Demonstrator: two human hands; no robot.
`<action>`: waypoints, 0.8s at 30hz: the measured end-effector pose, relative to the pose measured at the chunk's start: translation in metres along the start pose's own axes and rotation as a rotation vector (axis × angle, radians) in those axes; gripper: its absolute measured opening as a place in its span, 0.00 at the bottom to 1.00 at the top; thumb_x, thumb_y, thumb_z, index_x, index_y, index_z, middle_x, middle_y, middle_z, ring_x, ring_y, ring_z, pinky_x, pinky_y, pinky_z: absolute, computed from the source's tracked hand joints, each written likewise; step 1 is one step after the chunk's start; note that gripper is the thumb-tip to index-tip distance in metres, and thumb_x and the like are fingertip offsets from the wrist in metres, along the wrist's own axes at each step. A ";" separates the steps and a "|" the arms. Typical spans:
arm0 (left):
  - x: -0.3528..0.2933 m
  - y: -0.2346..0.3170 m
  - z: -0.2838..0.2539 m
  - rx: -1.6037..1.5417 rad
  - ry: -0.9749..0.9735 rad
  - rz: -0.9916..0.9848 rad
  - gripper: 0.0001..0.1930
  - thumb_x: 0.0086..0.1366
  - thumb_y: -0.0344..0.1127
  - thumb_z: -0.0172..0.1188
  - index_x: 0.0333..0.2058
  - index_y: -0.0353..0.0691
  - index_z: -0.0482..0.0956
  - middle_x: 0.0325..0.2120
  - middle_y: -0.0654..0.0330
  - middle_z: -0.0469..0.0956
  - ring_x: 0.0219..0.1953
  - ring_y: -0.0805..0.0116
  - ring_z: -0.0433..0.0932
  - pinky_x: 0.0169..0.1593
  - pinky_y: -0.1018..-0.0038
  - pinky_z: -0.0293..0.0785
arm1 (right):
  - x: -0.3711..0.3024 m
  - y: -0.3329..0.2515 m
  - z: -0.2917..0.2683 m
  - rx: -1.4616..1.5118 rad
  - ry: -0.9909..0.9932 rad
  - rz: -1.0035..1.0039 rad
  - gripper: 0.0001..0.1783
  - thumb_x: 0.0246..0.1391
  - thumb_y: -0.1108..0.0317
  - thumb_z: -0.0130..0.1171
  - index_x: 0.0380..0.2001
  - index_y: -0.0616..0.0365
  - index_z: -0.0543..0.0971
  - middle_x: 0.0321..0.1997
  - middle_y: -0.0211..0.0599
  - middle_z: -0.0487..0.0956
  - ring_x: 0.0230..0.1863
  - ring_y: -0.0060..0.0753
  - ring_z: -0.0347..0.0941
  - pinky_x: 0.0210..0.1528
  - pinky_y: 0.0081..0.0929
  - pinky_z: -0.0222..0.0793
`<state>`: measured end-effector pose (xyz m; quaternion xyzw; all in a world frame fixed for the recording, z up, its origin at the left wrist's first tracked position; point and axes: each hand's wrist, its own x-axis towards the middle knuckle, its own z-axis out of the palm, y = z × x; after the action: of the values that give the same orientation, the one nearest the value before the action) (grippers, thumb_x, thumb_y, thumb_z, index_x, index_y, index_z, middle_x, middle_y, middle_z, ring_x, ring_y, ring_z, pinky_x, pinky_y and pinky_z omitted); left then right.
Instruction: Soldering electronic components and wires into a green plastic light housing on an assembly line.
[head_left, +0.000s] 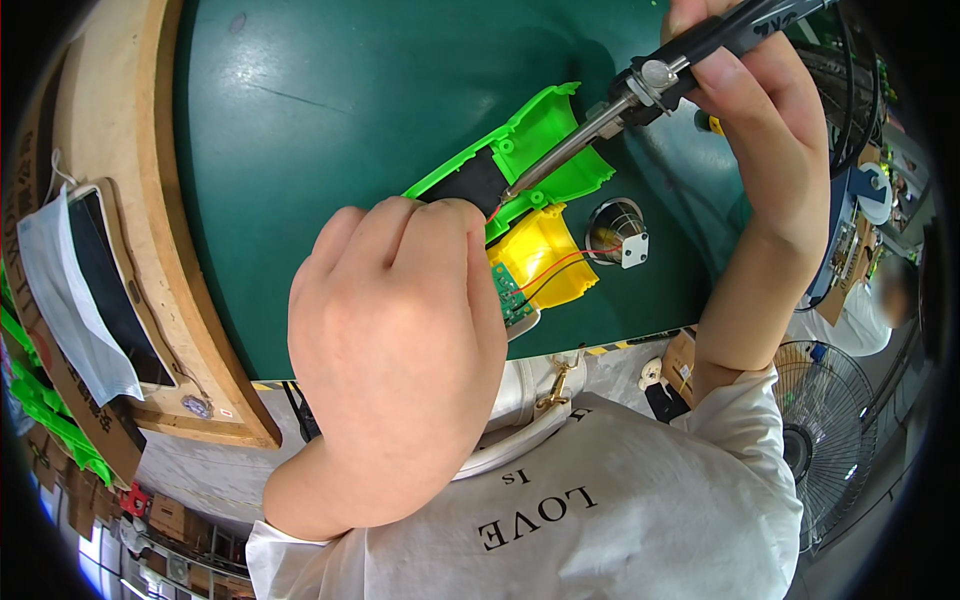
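My right hand (752, 95) grips a soldering iron (690, 50) by its black handle. The iron's metal tip slants down to a short red wire (493, 213) at the green plastic shell (550, 130). Inside that shell lies a black block (466, 186). My left hand (400, 340) is closed over the shell's near end, its fingertips hidden under the hand. The red wire comes out beside its index finger. Close by, a yellow plastic shell (540, 250) carries a green circuit board (510, 287). Red and black wires join it to a silver lamp reflector (613, 222) with a white plate.
A wooden ledge (200, 300) borders the green tabletop (300, 90) on the left, bearing a phone (120, 290) and a face mask (75, 290). Black cable (868, 110) hangs at the upper right. A floor fan (825, 440) and another person (865, 315) are to the right.
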<state>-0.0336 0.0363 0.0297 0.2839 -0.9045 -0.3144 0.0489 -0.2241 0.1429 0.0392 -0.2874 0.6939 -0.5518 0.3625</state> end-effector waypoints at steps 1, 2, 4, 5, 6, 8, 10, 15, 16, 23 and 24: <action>0.000 0.000 0.000 0.001 -0.001 0.000 0.03 0.52 0.22 0.60 0.27 0.36 0.77 0.21 0.57 0.73 0.24 0.61 0.69 0.29 0.69 0.66 | -0.001 0.000 0.000 0.002 0.004 0.013 0.11 0.54 0.71 0.54 0.39 0.63 0.69 0.28 0.26 0.69 0.27 0.13 0.61 0.30 0.13 0.55; 0.000 0.000 0.000 0.001 -0.001 0.000 0.03 0.52 0.22 0.60 0.27 0.36 0.77 0.21 0.57 0.73 0.24 0.61 0.69 0.29 0.69 0.66 | -0.001 0.001 0.000 0.004 0.007 0.026 0.11 0.54 0.71 0.55 0.39 0.64 0.69 0.28 0.26 0.69 0.27 0.13 0.61 0.30 0.13 0.55; 0.000 0.000 0.000 0.000 -0.007 -0.001 0.03 0.52 0.22 0.60 0.27 0.36 0.77 0.21 0.57 0.73 0.24 0.61 0.69 0.29 0.69 0.66 | 0.000 0.000 -0.001 -0.012 0.009 0.013 0.11 0.54 0.71 0.55 0.39 0.63 0.69 0.28 0.25 0.69 0.27 0.13 0.61 0.29 0.13 0.54; 0.000 0.000 0.000 0.001 -0.007 -0.002 0.03 0.52 0.22 0.60 0.27 0.36 0.77 0.21 0.57 0.73 0.24 0.61 0.69 0.29 0.69 0.66 | 0.000 -0.001 -0.001 -0.028 0.011 0.000 0.11 0.54 0.71 0.55 0.39 0.63 0.69 0.28 0.25 0.69 0.27 0.13 0.60 0.29 0.13 0.54; 0.001 0.000 -0.001 0.002 -0.004 -0.001 0.03 0.52 0.22 0.60 0.27 0.35 0.77 0.21 0.57 0.74 0.24 0.61 0.69 0.29 0.69 0.66 | 0.000 -0.001 -0.001 -0.027 0.010 0.000 0.11 0.54 0.71 0.55 0.39 0.63 0.69 0.28 0.25 0.69 0.27 0.13 0.60 0.29 0.13 0.54; 0.001 0.000 -0.001 0.002 0.000 0.001 0.03 0.53 0.23 0.60 0.27 0.35 0.77 0.21 0.57 0.74 0.24 0.61 0.69 0.29 0.69 0.66 | 0.001 0.000 0.000 -0.013 -0.011 0.001 0.11 0.54 0.71 0.55 0.39 0.63 0.69 0.28 0.25 0.69 0.27 0.13 0.60 0.29 0.12 0.54; 0.001 0.000 -0.001 0.000 -0.011 -0.010 0.02 0.53 0.23 0.60 0.27 0.35 0.77 0.22 0.57 0.74 0.24 0.61 0.69 0.29 0.70 0.66 | 0.000 -0.001 -0.001 -0.022 -0.010 0.006 0.11 0.54 0.70 0.55 0.39 0.63 0.69 0.28 0.25 0.69 0.27 0.12 0.60 0.29 0.12 0.54; 0.001 -0.001 -0.001 0.001 -0.004 -0.014 0.02 0.53 0.22 0.60 0.26 0.35 0.77 0.22 0.57 0.74 0.24 0.62 0.69 0.29 0.70 0.66 | 0.002 0.001 0.001 -0.012 0.001 -0.004 0.11 0.55 0.70 0.55 0.39 0.63 0.69 0.27 0.25 0.69 0.26 0.13 0.60 0.29 0.13 0.53; 0.001 -0.001 0.000 -0.012 -0.004 -0.011 0.02 0.53 0.22 0.60 0.26 0.35 0.77 0.22 0.57 0.74 0.23 0.62 0.69 0.29 0.70 0.65 | 0.002 0.001 0.000 -0.008 -0.007 -0.010 0.11 0.55 0.70 0.55 0.39 0.63 0.69 0.27 0.25 0.69 0.26 0.13 0.60 0.28 0.13 0.53; 0.001 -0.003 0.000 -0.020 0.002 0.001 0.03 0.53 0.22 0.60 0.27 0.35 0.77 0.22 0.58 0.75 0.23 0.63 0.68 0.28 0.71 0.65 | 0.001 0.002 0.000 -0.063 0.007 -0.040 0.12 0.55 0.69 0.55 0.39 0.63 0.69 0.27 0.25 0.69 0.25 0.12 0.59 0.27 0.13 0.53; 0.001 -0.003 0.001 -0.024 0.009 0.007 0.03 0.52 0.22 0.60 0.27 0.35 0.77 0.22 0.58 0.75 0.23 0.63 0.68 0.28 0.71 0.65 | 0.001 0.001 -0.001 -0.063 0.009 -0.038 0.12 0.55 0.69 0.55 0.39 0.63 0.69 0.27 0.25 0.69 0.25 0.12 0.59 0.27 0.13 0.53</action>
<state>-0.0329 0.0341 0.0272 0.2815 -0.9015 -0.3237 0.0576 -0.2253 0.1431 0.0381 -0.3093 0.7070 -0.5377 0.3396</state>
